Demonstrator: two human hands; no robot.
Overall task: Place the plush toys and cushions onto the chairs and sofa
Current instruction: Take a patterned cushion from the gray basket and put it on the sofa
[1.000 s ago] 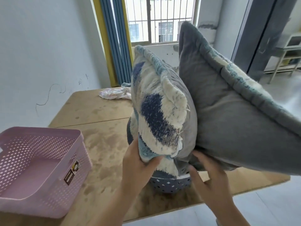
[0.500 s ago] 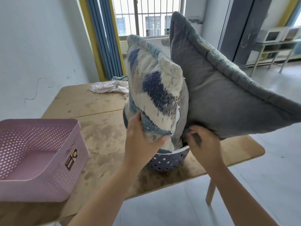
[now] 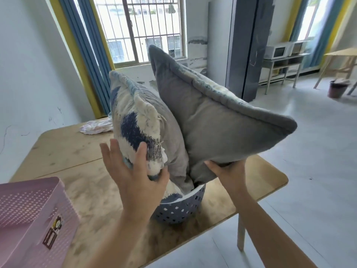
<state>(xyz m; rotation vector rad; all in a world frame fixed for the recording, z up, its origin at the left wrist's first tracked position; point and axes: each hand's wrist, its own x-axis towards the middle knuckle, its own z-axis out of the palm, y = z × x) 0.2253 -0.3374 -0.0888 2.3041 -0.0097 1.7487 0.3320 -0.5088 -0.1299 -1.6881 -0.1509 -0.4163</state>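
Observation:
Two cushions stand on end in a small blue perforated basket (image 3: 179, 208) on the wooden table (image 3: 63, 151). The left cushion (image 3: 139, 120) is cream with dark blue patches and a grey back. My left hand (image 3: 133, 169) grips its lower corner, thumb across the front and fingers spread. The right cushion (image 3: 216, 124) shows its grey back and leans out to the right. My right hand (image 3: 228, 171) holds its lower edge from beneath, fingers curled into the fabric. No chair or sofa is in view.
A pink perforated basket (image 3: 32, 219) sits at the table's near left corner. A crumpled pale cloth (image 3: 96, 127) lies at the table's far side. Grey floor extends right, with a metal shelf holding microwaves (image 3: 278, 53), a dark bucket (image 3: 337, 89) and a wooden table (image 3: 343, 60).
The view has pulled back and turned right, showing more floor. My left hand's fingers have spread wider on the patterned cushion. My right hand has shifted under the grey cushion's lower edge.

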